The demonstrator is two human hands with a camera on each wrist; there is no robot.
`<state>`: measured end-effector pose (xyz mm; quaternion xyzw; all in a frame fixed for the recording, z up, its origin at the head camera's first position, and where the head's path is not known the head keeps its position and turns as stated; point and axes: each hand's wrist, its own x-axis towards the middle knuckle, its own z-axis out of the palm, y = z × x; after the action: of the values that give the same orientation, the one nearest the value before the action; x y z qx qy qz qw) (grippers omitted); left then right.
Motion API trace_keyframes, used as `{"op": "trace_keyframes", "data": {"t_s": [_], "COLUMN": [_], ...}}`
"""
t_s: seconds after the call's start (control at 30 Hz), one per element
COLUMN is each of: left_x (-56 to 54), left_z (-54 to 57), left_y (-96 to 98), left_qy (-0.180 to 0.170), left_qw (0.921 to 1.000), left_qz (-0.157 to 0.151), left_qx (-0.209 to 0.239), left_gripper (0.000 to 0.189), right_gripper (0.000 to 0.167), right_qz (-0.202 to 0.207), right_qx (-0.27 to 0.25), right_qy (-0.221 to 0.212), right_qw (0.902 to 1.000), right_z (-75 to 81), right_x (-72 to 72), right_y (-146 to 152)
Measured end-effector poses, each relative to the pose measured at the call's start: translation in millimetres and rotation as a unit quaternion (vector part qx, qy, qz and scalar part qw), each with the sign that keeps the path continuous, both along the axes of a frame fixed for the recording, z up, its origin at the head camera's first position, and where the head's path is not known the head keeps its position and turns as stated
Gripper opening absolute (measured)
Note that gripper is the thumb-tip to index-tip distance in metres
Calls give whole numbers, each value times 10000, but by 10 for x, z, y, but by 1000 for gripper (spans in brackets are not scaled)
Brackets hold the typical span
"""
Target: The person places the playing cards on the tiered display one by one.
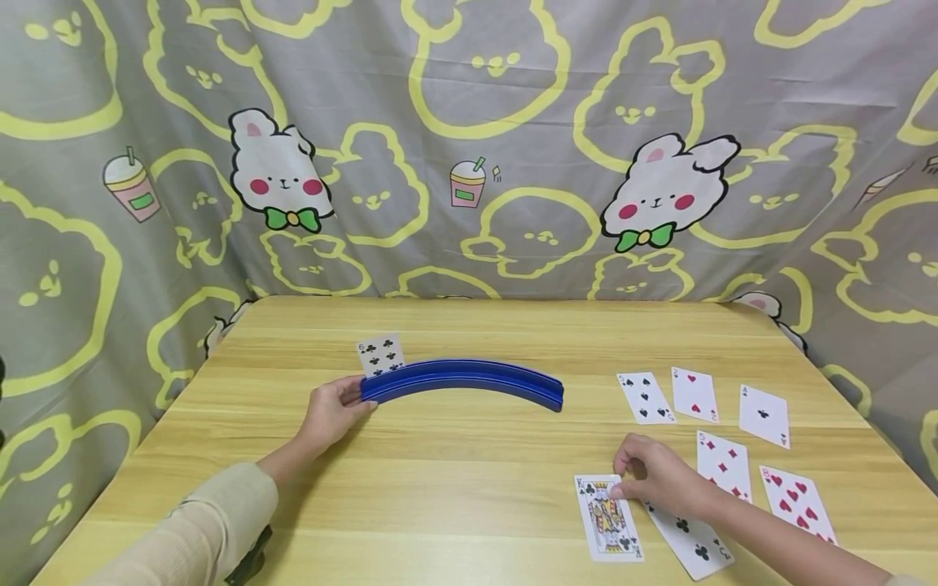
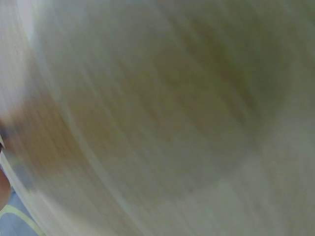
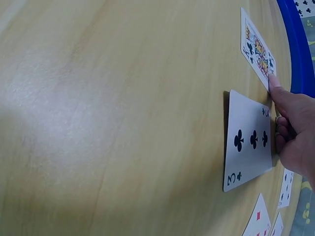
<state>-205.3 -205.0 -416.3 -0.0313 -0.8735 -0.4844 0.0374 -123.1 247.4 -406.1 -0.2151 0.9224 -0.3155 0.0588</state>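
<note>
The king of clubs (image 1: 608, 518) is at the lower right of the head view, face up, with the right hand (image 1: 655, 476) at its upper right edge. The thumb lies on that edge and the other fingers curl in close, pinching the card; the right wrist view shows the thumb at its corner. The three of clubs (image 1: 692, 541) lies just beside it, partly covered by the right hand and forearm.

Near the centre of the head view, a curved blue card holder (image 1: 469, 375) sits with its left end gripped by the left hand (image 1: 333, 415), thumb in front and fingers curled behind. A six of clubs (image 1: 381, 352) rises above that end, its bottom hidden.

Farther right are the five of diamonds (image 1: 721, 460) and eight of hearts (image 1: 795, 505), with the five of spades (image 1: 645, 399), two of hearts (image 1: 694, 395) and ace of clubs (image 1: 764, 415) above them. All lie on a wooden table (image 1: 440, 505). A grey cloth (image 1: 513, 98) with yellow outlines fills the top. The left wrist view is mostly blurred.
</note>
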Motion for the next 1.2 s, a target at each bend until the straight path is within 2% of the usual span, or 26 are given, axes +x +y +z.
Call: {"op": "trace_keyframes", "data": {"t_s": [0.3,0.57,0.77,1.0,1.2], "left_x": [-3,-4,-1,-11,-10], "left_z": [-21,-28,-12,-9,-17], "left_y": [-9,-24,-18,-23,-23], "left_qy": [104,183,126,146,138], "left_qw": [9999,9998,9999,9998,9999], "left_qz": [-70,-93,-111,-102,-98], "left_qx": [53,-33,32,0,11], "left_gripper": [38,38,39,38,38], "right_gripper": [19,18,15,14,14], "right_qz": [-491,-723,-768,-1230,-1240], "right_qx": [-345,-743,-918,-976,-1035], "right_qy": [-722,-1062,-1000,-900,-559], "right_qw": [9956,9889,9878,9835,9853], "right_z": [18,69,97,156,208], "right_x": [-36,-87,-126,-203,-240], "right_y": [-16,-5,-6,-56,-111]}}
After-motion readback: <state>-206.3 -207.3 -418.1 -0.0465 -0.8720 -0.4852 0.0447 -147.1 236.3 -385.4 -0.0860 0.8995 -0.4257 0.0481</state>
